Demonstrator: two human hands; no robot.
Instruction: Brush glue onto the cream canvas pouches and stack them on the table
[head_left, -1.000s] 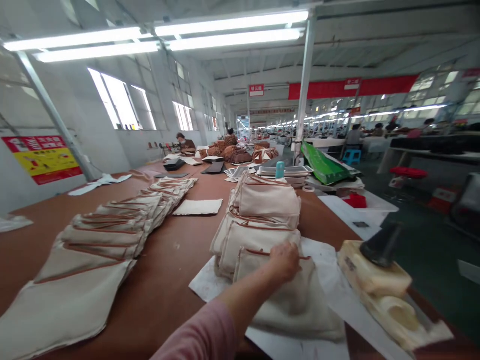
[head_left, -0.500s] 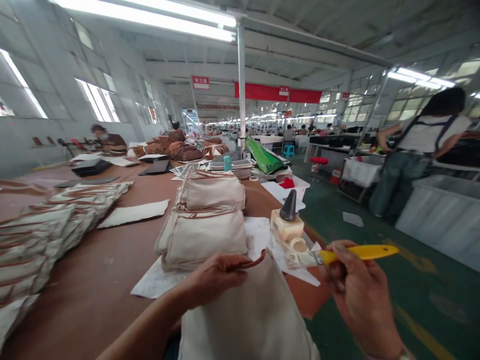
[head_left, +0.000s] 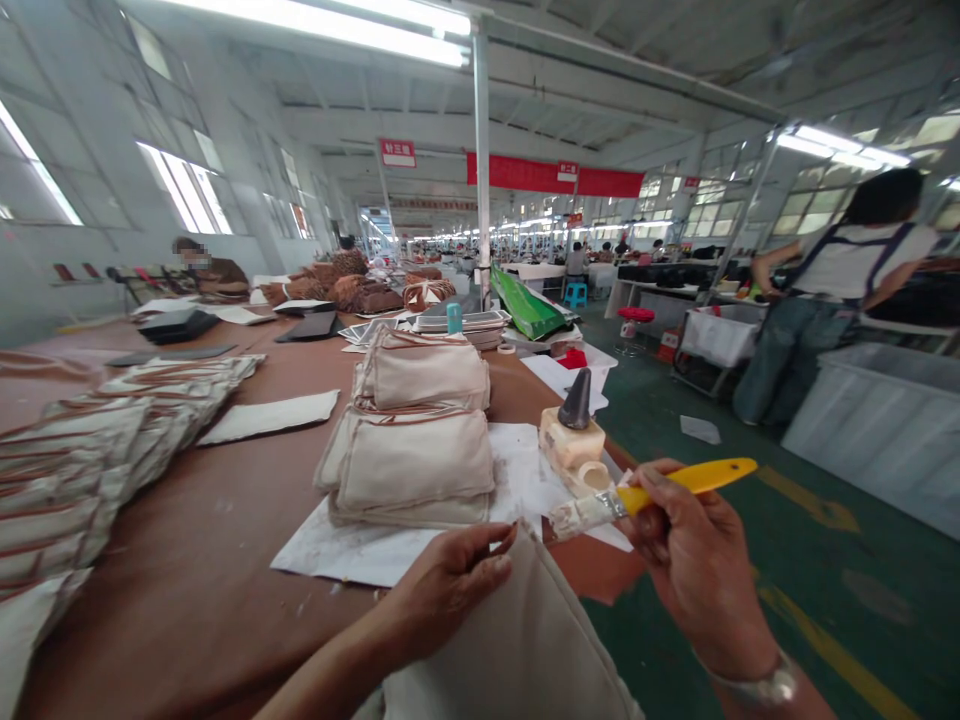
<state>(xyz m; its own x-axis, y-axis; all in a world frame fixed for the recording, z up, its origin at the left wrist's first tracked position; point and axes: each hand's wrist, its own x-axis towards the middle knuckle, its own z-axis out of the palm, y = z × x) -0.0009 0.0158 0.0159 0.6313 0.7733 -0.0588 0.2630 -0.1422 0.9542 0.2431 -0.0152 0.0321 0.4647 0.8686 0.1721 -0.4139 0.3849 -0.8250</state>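
Note:
My left hand [head_left: 457, 580] pinches the top corner of a cream fabric panel [head_left: 517, 640], which hangs toward me at the table's near edge. Brown trim shows at the pinched edge. My right hand [head_left: 694, 550] grips a paintbrush [head_left: 686, 482] by its yellow handle. The bristles, coated in something whitish, point left and are close to the panel's corner. Just beyond the brush stands a stained cream glue bottle [head_left: 571, 440] with a dark cone-shaped top, beside a small round opening. Stacked cream fabric pieces [head_left: 416, 455] sit past my left hand on white paper [head_left: 330, 545].
Overlapping cream pieces with brown edges [head_left: 82, 460] line the left of the brown table [head_left: 195, 560]. One flat piece [head_left: 270, 417] lies apart. Behind the stacks are a teal bottle [head_left: 454, 318] and green packaging [head_left: 532, 305]. A person [head_left: 832, 280] stands at right near a large white bin [head_left: 885, 420].
The brush has moved left and its bristles now sit nearer the pinched corner. My left hand has come slightly lower with the panel. The view has shifted a little.

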